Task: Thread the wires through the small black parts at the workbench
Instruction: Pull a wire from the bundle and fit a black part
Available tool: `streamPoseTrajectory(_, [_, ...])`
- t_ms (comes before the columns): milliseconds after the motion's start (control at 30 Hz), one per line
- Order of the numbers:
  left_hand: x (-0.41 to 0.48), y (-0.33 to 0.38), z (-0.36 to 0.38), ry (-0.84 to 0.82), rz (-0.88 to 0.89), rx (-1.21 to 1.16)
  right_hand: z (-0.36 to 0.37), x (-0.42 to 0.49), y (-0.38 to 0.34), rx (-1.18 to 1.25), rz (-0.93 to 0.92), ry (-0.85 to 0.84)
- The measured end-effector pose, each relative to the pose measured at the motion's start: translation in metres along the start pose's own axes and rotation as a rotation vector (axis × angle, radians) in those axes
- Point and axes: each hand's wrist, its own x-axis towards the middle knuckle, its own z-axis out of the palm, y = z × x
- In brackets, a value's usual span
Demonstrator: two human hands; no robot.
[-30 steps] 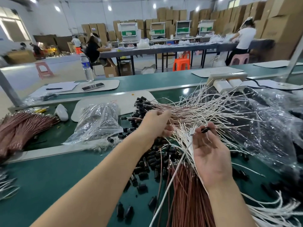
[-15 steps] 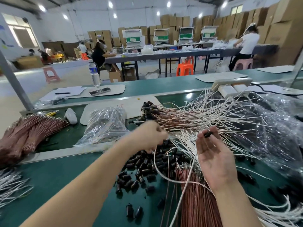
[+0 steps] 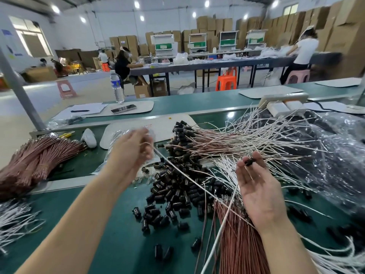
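Head view, looking down over a green workbench (image 3: 94,224). On the left, left hand (image 3: 132,153) raised above the bench, blurred, fingers curled and pinching the end of a white wire (image 3: 177,171). From the fingertips, a slant down and right across the heap of loose black parts (image 3: 175,194), toward the right wrist. On the right, right hand (image 3: 260,190) palm up, with a small black part (image 3: 249,162) pinched between thumb and forefinger tips, other fingers relaxed and spread. Part and wire end well apart, not yet joined. Under the right forearm, a bundle of copper-coloured wires (image 3: 241,244) flat on the bench, touching the heap. Beyond the hands, a fan of finished wires (image 3: 227,141) with black parts on their left ends. Far right, a crumpled clear plastic bag (image 3: 335,159). Far left, 1 more copper-coloured bundle (image 3: 33,159), with loose white wires (image 3: 17,220) below it. At the back of the bench, 1 water bottle (image 3: 117,87) upright and a phone (image 3: 123,109) flat just beside it.
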Motion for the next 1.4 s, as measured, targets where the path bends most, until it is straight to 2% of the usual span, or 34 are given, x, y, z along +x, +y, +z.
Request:
streamPoseTrajectory(100, [0.009,0.005,-0.050,0.325,0.026,-0.256,0.000,0.000,0.001,-0.017,0.004,-0.001])
streamPoseTrajectory(167, [0.011,0.000,-0.081,0.479,-0.009,-0.195,0.000,0.001,0.002,-0.030,0.003,-0.009])
streamPoseTrajectory(267, [0.000,-0.022,-0.113,0.629,-0.121,0.219,0.002,0.000,0.004,-0.042,0.011,-0.034])
streamPoseTrajectory(333, [-0.019,-0.042,-0.120,0.684,-0.088,0.713,0.004,0.000,0.007,-0.053,0.023,-0.048])
streamPoseTrajectory(400, [-0.043,-0.058,-0.105,0.542,0.154,0.972,0.005,0.000,0.011,-0.066,0.033,-0.063])
streamPoseTrajectory(467, [-0.064,-0.074,-0.076,0.220,0.388,1.059,0.007,-0.001,0.014,-0.099,0.043,-0.070])
streamPoseTrajectory(533, [-0.076,-0.095,-0.049,-0.032,0.521,1.186,0.009,-0.002,0.018,-0.129,0.050,-0.070])
streamPoseTrajectory(600, [-0.079,-0.112,-0.030,-0.136,0.594,1.270,0.010,-0.003,0.021,-0.155,0.040,-0.059])
streamPoseTrajectory(767, [-0.065,-0.126,-0.018,-0.120,0.539,1.323,0.011,-0.004,0.024,-0.196,0.062,-0.061])
streamPoseTrajectory(967, [-0.064,-0.129,-0.019,-0.004,0.670,1.312,0.011,-0.004,0.027,-0.166,0.121,-0.086])
streamPoseTrajectory(1033, [-0.064,-0.130,-0.021,0.019,0.748,1.266,0.012,-0.004,0.027,-0.160,0.144,-0.094])
streamPoseTrajectory(1167, [-0.069,-0.128,-0.021,0.086,0.796,1.086,0.014,-0.008,0.034,-0.127,0.207,-0.103])
streamPoseTrajectory(1400, [-0.071,-0.128,-0.023,0.135,0.806,1.041,0.022,-0.014,0.044,-0.255,0.225,-0.139])
